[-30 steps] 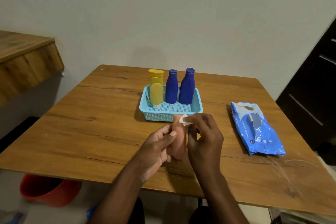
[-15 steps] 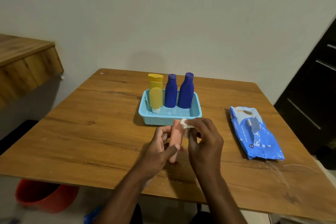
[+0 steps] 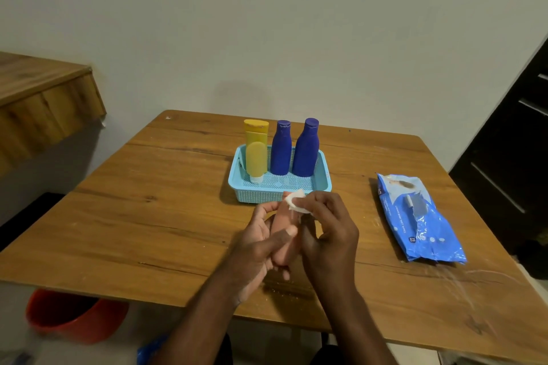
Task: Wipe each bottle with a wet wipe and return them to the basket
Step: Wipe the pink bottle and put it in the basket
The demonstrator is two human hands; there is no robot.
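— So, could the pink bottle [image 3: 285, 227] slip? It's wet.

— Maybe. The left hand [image 3: 261, 243] fingers wrap it above the worktop [image 3: 148, 216]; the right hand [image 3: 329, 228] fingers pinch the wet wipe [image 3: 296, 201] on top.

— It might knock the blue bottles [image 3: 305, 148] in the basket [image 3: 258, 195].

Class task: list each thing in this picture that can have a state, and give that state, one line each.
Pink bottle: held in left hand.
Wet wipe: pinched by right hand, on the bottle's top.
Yellow tube: cap-down in basket.
Two blue bottles: upright, capped.
Wipes pack: lying flat.
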